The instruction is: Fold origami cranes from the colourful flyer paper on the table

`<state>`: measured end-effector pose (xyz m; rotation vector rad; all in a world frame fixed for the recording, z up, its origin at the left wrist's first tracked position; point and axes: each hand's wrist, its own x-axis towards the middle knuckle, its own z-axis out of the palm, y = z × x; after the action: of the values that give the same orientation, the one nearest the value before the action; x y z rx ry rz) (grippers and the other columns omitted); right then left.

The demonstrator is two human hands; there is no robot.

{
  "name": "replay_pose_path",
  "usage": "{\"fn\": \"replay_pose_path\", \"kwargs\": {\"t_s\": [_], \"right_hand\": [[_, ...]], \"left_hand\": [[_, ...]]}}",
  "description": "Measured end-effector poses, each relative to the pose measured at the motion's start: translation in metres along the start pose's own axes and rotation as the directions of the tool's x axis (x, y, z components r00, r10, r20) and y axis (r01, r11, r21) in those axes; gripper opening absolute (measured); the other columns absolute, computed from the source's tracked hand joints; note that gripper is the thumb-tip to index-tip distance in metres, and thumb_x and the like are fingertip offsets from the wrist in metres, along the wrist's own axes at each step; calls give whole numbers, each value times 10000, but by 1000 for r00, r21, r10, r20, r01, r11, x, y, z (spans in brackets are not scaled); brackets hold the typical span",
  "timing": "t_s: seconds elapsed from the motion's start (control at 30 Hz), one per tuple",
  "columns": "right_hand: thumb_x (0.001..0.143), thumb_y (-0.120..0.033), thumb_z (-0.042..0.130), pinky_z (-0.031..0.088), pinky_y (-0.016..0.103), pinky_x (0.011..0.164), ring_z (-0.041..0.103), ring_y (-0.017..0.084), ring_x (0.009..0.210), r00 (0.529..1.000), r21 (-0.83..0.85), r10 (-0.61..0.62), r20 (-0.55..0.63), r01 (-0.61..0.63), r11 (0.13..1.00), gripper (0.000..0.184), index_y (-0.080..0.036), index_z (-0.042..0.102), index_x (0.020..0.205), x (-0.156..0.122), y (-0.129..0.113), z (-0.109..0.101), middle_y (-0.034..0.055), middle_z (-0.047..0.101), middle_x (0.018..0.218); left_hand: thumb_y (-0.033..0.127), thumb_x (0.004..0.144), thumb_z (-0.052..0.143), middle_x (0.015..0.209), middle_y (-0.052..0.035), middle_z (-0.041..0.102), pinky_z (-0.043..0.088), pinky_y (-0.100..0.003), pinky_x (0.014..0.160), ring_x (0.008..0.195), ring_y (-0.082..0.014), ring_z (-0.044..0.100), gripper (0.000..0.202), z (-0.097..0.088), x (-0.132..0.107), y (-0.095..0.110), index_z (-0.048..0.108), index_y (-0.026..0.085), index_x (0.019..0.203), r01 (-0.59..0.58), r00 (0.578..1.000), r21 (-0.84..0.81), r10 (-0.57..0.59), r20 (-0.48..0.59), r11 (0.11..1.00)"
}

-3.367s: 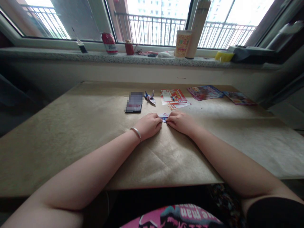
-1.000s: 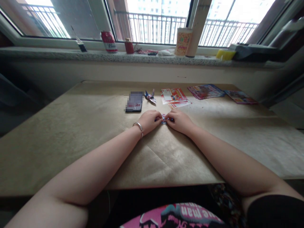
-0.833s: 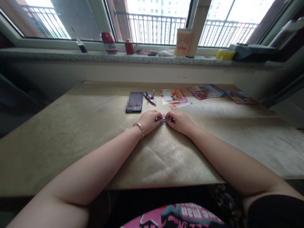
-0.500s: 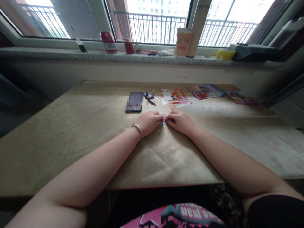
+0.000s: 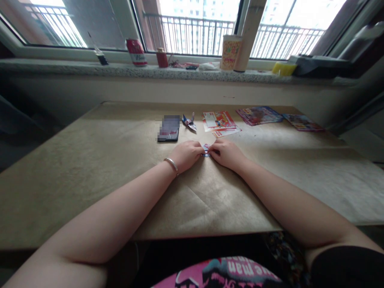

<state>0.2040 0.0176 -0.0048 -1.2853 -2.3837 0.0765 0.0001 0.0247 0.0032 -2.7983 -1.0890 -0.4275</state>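
Note:
A small piece of folded, colourfully printed paper lies between my two hands on the table. My left hand, with a silver bangle at the wrist, has its fingers closed on the paper's left side. On the right side, my right hand pinches the same paper between thumb and fingertips. My fingers cover both edges of it. Just beyond my hands rests a folded paper figure, blue and white with pointed ends. A phone lies flat to its left.
Orange and white printed sheets lie beyond my right hand. Farther right are a stack of colourful printed sheets and another stack. On the windowsill stand a red and white can, a red bottle and a patterned cup.
My left hand has shifted slightly left, away from the right hand. More of the printed paper shows between my fingers now.

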Motion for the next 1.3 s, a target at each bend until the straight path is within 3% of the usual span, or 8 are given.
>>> {"fn": "replay_pose_path", "kwargs": {"t_s": [0.37, 0.47, 0.7, 0.93, 1.3], "right_hand": [[818, -215, 612, 428, 252, 684, 567, 142, 723, 992, 186, 129, -14, -124, 975, 134, -190, 744, 827, 5, 8, 10, 34, 633, 783], [823, -220, 601, 425, 252, 690, 571, 146, 738, 996, 134, 86, -27, -82, 988, 136, -195, 732, 852, 3, 7, 9, 35, 633, 802], [888, -214, 518, 418, 275, 763, 614, 176, 897, 989, -58, -147, 7, 147, 987, 235, -257, 742, 948, -3, 4, -2, 25, 703, 994], [853, -203, 532, 426, 296, 758, 626, 193, 898, 993, -116, -120, 19, 121, 986, 243, -267, 751, 938, 0, 2, -3, 15, 712, 989], [846, -203, 548, 441, 297, 818, 637, 188, 919, 988, -48, -145, 52, 148, 988, 265, -288, 775, 954, -3, 12, -7, 8, 720, 1004]], "left_hand": [[146, 882, 495, 914, -71, 680, 500, -322, 833, 872, -189, 630, 252, 0, 1, -2, 738, 195, 926, -35, 999, -38, 35, 6, 999], [154, 884, 499, 910, -75, 675, 501, -324, 810, 859, -194, 622, 241, -1, 0, 0, 734, 189, 927, -41, 999, -14, 41, 12, 999], [155, 897, 490, 922, -82, 673, 499, -324, 797, 850, -199, 613, 248, -6, 1, 5, 733, 177, 940, -54, 996, 39, 52, 68, 998], [149, 895, 495, 932, -78, 681, 495, -322, 821, 862, -196, 617, 251, -8, 1, 5, 739, 181, 941, -58, 996, 33, 56, 73, 998], [181, 917, 463, 925, -103, 674, 512, -337, 809, 866, -212, 621, 282, -15, -2, 13, 743, 149, 913, -4, 990, 93, -10, 144, 996]]}}
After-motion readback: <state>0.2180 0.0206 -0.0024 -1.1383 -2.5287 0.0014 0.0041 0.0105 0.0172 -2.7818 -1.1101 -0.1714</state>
